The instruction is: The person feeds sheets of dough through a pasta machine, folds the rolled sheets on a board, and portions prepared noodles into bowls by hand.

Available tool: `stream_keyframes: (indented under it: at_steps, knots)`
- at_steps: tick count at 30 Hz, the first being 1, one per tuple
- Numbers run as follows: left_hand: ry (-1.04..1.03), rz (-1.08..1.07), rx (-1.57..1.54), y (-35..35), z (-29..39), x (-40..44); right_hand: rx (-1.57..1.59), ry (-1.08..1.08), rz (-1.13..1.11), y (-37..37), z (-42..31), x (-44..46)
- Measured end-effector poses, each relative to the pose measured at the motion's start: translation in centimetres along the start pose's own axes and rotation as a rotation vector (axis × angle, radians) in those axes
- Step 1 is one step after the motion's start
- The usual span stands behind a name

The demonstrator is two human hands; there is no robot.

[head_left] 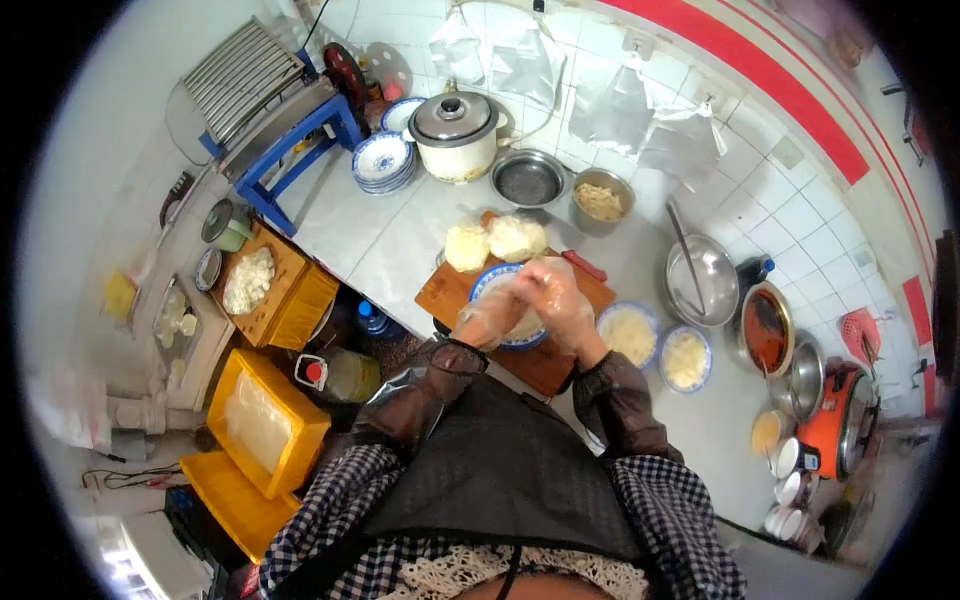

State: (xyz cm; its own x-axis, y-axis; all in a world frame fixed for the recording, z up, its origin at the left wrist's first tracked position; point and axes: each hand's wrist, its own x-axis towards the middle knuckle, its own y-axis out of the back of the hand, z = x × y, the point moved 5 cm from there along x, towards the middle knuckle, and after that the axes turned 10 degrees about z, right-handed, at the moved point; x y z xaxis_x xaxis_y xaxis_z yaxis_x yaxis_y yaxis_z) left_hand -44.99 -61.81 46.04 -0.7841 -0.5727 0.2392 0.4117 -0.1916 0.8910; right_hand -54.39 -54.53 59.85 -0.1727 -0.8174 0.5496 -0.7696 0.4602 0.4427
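Observation:
Both of my hands wear clear plastic gloves and meet over a blue-and-white bowl (490,283) on a wooden cutting board (445,290). My left hand (486,318) is closed at the bowl's left side, its fingertips turned inward. Against it presses my right hand (556,298), closed as well, its fingers bunched above the bowl. Whatever lies between the fingers is hidden. Two pale shredded heaps, the left one (467,248) and the right one (517,238), rest at the board's far edge. Right of the board stand two plates of pale food, one (631,335) nearer and another (686,359).
Behind are stacked plates (383,160), a lidded cooker (453,135), a dark metal bowl (528,178) and a pot of pale strips (602,202). To the right sit a steel basin (712,280), red sauce (764,328) and an orange cooker (843,420). Yellow crates (270,420) stand lower left.

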Motion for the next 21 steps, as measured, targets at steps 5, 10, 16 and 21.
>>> stream_keyframes:
  at_steps: [5,10,16,21]
  knots:
    - [0.59,-0.247,-0.471,6.4,2.1,0.4,0.188,-0.621,-0.13,-3.1,6.9,-2.0]
    - [0.741,-0.118,-1.144,5.4,-0.5,-0.2,-0.22,-0.191,-0.006,-1.8,5.4,-1.9]
    - [-0.321,0.526,-0.248,9.5,3.4,1.3,0.602,-0.559,-0.138,-3.3,5.1,-0.5]
    - [-0.044,0.45,-0.157,7.4,1.1,-1.1,0.201,-0.435,-0.288,-3.6,6.0,-1.5]
